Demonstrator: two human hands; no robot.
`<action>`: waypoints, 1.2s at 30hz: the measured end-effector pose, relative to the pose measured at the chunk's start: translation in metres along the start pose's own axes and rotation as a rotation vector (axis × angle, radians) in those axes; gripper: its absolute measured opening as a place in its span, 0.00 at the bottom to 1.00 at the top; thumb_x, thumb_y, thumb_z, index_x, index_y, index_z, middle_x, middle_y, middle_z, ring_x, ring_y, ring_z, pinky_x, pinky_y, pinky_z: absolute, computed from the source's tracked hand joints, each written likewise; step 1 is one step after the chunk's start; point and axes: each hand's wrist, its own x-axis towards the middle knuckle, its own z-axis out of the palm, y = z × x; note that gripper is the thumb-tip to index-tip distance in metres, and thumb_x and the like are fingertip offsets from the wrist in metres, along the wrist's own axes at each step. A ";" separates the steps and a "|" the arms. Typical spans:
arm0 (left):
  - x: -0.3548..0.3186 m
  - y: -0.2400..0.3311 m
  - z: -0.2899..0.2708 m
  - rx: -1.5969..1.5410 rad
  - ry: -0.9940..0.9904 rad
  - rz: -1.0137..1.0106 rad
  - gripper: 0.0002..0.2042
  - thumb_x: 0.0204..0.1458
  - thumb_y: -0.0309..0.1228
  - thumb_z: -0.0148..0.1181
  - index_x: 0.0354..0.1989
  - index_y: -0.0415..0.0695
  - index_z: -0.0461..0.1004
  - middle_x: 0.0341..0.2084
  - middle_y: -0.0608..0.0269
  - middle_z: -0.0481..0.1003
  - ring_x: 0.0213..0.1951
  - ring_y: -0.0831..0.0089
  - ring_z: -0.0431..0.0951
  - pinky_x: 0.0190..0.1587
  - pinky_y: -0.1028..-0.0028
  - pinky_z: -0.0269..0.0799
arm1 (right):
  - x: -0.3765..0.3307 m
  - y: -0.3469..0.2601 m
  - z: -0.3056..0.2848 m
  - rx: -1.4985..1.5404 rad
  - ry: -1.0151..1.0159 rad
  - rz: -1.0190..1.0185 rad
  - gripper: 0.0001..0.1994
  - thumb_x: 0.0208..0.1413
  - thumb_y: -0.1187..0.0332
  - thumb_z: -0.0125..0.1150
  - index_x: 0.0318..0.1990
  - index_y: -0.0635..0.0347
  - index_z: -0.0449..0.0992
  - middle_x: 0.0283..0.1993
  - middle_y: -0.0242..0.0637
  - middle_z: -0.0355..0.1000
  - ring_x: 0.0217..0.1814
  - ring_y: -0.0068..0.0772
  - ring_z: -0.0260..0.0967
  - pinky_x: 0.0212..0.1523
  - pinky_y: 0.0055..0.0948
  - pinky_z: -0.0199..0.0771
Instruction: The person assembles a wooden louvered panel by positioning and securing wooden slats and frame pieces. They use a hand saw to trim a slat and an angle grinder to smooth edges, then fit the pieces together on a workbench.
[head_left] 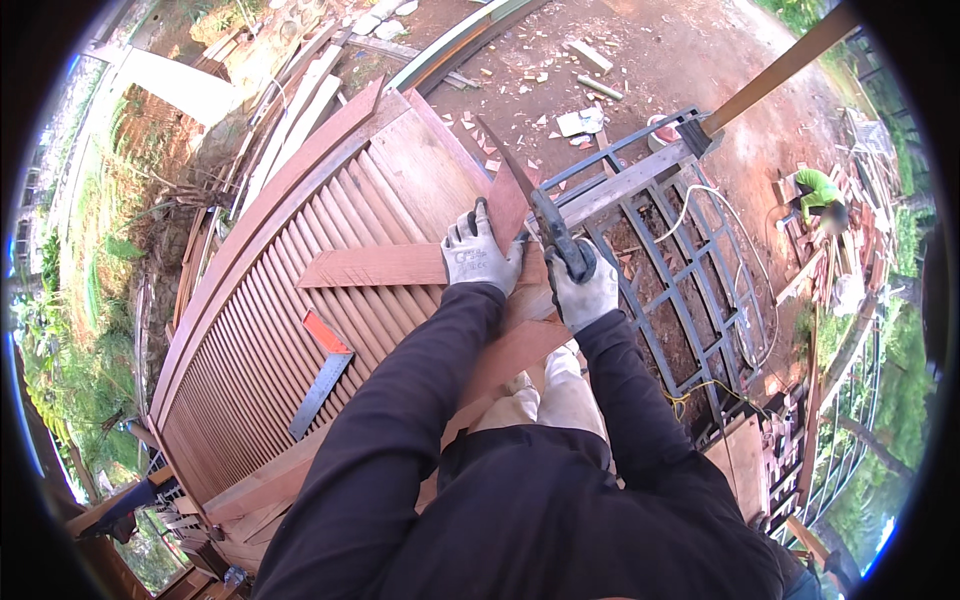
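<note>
My right hand (588, 288), in a pale work glove, is closed round the dark handle of a handsaw (560, 238). Its narrow blade points away and to the left, beside a short reddish board (509, 208). My left hand (480, 252), gloved in white and grey, grips this board near its lower end and lies across a second reddish board (375, 267). That one rests on a slatted wooden panel (290, 262). On the slats nearer me is a try square (325, 333) with an orange stock and a metal blade. The cut line itself is too small to make out.
Right of the panel stands a blue-grey metal frame (690, 290), with a pale hose (735, 215) over it. A wooden post (780, 70) rises at the upper right. Offcuts (590, 55) litter the dirt ground. Far right, a person in a green top (818, 185) bends near stacked wood.
</note>
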 end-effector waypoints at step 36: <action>0.000 0.000 0.006 0.001 0.018 -0.005 0.44 0.49 0.48 0.65 0.71 0.39 0.55 0.60 0.46 0.63 0.62 0.51 0.63 0.64 0.53 0.56 | 0.002 -0.015 -0.007 -0.284 0.041 -0.083 0.07 0.55 0.67 0.63 0.35 0.61 0.75 0.30 0.50 0.76 0.35 0.58 0.76 0.37 0.44 0.76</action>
